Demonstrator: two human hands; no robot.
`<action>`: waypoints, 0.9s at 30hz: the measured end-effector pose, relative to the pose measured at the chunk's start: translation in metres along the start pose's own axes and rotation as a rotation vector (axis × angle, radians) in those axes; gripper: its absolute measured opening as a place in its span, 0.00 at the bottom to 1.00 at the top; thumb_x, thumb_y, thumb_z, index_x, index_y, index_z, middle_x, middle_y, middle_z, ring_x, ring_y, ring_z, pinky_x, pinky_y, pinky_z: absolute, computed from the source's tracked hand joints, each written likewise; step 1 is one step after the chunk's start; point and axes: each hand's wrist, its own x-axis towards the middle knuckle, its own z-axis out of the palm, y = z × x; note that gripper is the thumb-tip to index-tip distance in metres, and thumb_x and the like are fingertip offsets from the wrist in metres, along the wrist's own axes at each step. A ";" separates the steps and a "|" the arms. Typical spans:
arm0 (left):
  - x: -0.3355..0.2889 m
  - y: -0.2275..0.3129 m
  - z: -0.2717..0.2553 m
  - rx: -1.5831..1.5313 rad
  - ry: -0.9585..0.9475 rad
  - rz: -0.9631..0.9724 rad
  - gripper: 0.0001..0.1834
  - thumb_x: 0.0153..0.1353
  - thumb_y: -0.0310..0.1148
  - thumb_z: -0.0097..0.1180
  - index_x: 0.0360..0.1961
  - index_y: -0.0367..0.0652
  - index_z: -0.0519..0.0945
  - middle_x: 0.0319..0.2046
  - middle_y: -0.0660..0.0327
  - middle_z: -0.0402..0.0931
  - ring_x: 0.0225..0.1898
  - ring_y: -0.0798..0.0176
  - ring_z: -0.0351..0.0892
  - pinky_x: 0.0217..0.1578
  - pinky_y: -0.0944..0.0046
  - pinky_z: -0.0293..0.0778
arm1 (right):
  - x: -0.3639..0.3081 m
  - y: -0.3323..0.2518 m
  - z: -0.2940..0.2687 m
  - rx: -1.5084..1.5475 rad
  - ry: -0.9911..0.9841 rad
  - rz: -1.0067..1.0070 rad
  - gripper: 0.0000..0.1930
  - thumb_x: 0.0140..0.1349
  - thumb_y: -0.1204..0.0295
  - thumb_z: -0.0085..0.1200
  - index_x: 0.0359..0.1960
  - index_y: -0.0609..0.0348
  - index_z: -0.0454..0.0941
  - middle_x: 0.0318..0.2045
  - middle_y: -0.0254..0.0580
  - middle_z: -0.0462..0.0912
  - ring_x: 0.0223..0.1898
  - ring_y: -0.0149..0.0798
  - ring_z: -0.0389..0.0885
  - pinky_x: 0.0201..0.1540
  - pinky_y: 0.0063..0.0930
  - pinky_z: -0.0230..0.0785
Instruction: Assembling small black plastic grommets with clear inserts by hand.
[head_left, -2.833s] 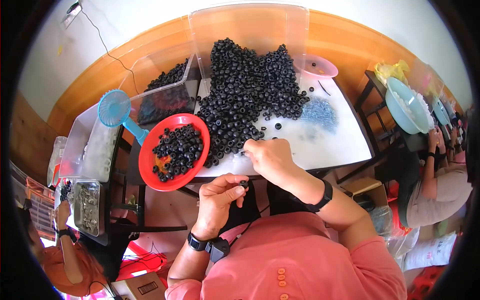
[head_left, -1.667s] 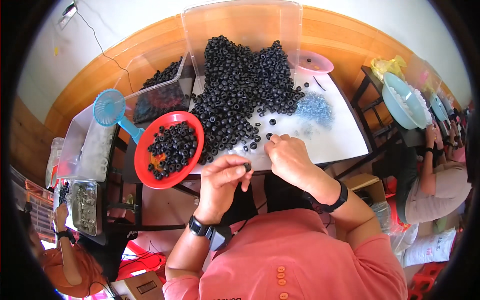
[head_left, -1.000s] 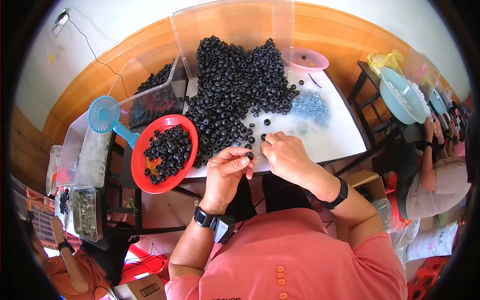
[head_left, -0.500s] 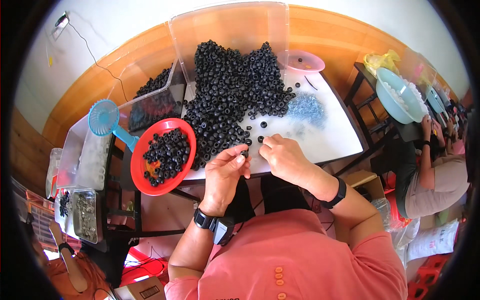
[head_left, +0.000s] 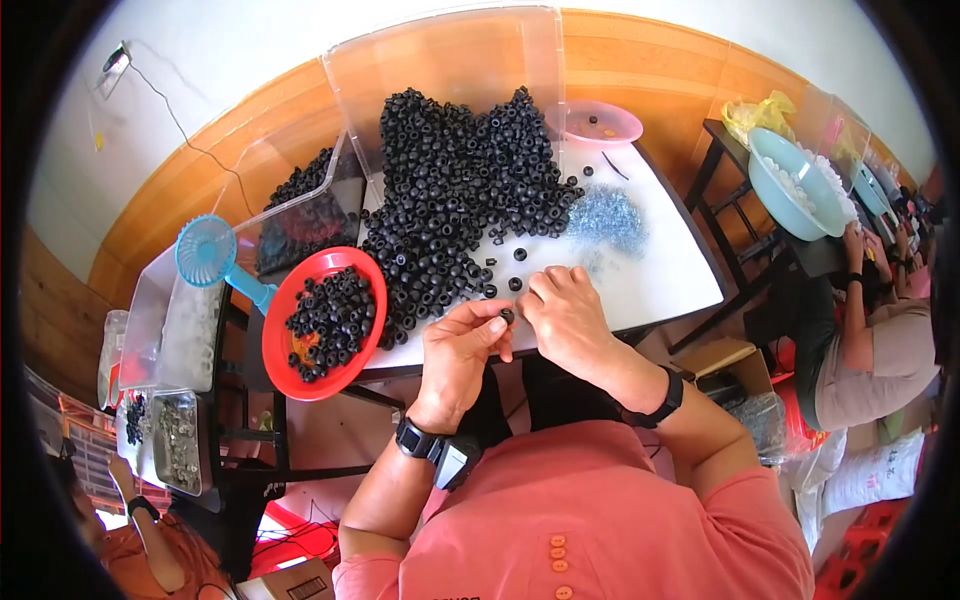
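Observation:
Between thumb and fingertips, my left hand (head_left: 464,345) pinches a small black ring-like plastic part (head_left: 507,316). Close beside it, my right hand (head_left: 568,312) has its fingers bent and drawn together near that part; what they hold, if anything, is hidden. Both hands are over the near edge of the white tabletop (head_left: 670,275). A large heap of the same black parts (head_left: 450,190) spreads beyond them, with a few loose ones just past my fingers. Small clear-blue pieces (head_left: 608,220) lie in a patch to the right of the heap.
At the left, a red bowl (head_left: 283,365) holds more black parts, with a blue handheld fan (head_left: 207,250) beside it. A clear bin (head_left: 445,50) backs the heap; a pink dish (head_left: 625,128) sits far right. Other people work on both sides, one near a light-blue basin (head_left: 800,215).
My left hand has moved slightly right, bringing the black part closer to my right hand. The view has shifted a little. My right fingers remain bent.

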 end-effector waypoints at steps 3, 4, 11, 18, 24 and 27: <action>-0.002 -0.003 -0.003 -0.023 -0.007 -0.022 0.12 0.66 0.22 0.55 0.49 0.29 0.79 0.38 0.51 0.81 0.33 0.63 0.79 0.33 0.65 0.76 | -0.003 0.004 0.001 0.029 0.008 -0.005 0.06 0.46 0.75 0.59 0.28 0.56 0.79 0.36 0.38 0.75 0.42 0.43 0.73 0.44 0.39 0.61; -0.002 -0.002 -0.003 -0.027 -0.011 -0.019 0.12 0.66 0.22 0.55 0.49 0.29 0.79 0.38 0.51 0.81 0.33 0.63 0.79 0.33 0.65 0.76 | -0.004 0.005 0.001 0.032 0.006 -0.003 0.06 0.46 0.75 0.59 0.28 0.56 0.79 0.36 0.38 0.75 0.42 0.43 0.73 0.44 0.39 0.61; -0.002 -0.003 0.000 0.000 0.006 -0.038 0.11 0.66 0.20 0.53 0.48 0.29 0.78 0.39 0.51 0.80 0.33 0.62 0.79 0.33 0.65 0.76 | 0.007 0.013 -0.011 0.417 0.128 0.176 0.07 0.51 0.76 0.62 0.31 0.54 0.78 0.31 0.37 0.76 0.37 0.44 0.76 0.40 0.37 0.63; -0.001 -0.004 0.004 0.044 0.028 -0.042 0.09 0.65 0.19 0.54 0.46 0.29 0.78 0.37 0.51 0.81 0.34 0.62 0.81 0.28 0.66 0.78 | 0.017 0.005 -0.019 0.768 0.139 0.218 0.06 0.56 0.74 0.63 0.32 0.55 0.77 0.27 0.37 0.77 0.30 0.43 0.78 0.33 0.36 0.67; -0.002 -0.008 0.002 0.038 0.032 -0.014 0.09 0.65 0.19 0.55 0.46 0.30 0.78 0.36 0.54 0.81 0.33 0.65 0.80 0.27 0.68 0.78 | 0.014 -0.002 -0.014 0.807 0.126 0.220 0.05 0.57 0.75 0.62 0.32 0.56 0.77 0.27 0.39 0.76 0.30 0.44 0.77 0.33 0.36 0.68; -0.003 -0.009 0.002 0.041 0.031 -0.003 0.09 0.65 0.19 0.55 0.46 0.30 0.78 0.36 0.53 0.81 0.31 0.63 0.80 0.27 0.67 0.77 | 0.009 -0.005 -0.012 0.951 0.090 0.303 0.04 0.60 0.77 0.61 0.33 0.60 0.77 0.29 0.39 0.77 0.31 0.39 0.79 0.35 0.31 0.71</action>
